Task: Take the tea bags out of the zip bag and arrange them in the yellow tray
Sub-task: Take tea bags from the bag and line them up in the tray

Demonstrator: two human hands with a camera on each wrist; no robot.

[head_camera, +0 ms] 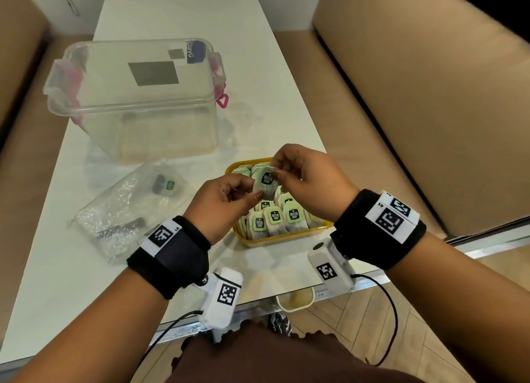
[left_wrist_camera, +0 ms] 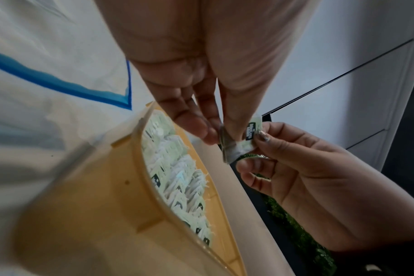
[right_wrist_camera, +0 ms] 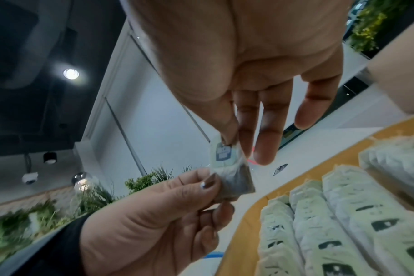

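A small white paper tea bag with a pale green tag (head_camera: 266, 182) hangs above the yellow plastic tray (head_camera: 282, 240), pinched from both sides. The fingers (left_wrist_camera: 234, 119) of the left hand (head_camera: 222, 203) pinch its lower edge, and the right hand (head_camera: 308, 179) pinches the tag at the top between thumb and forefinger. The tray holds rows of tea bags (head_camera: 275, 217) standing on edge. A crumpled clear zip bag (head_camera: 126, 207) lies left of it on the white table (head_camera: 177, 15), with one green tag showing inside. Farther back stands a clear lidded plastic box (head_camera: 134, 96) with pink clips.
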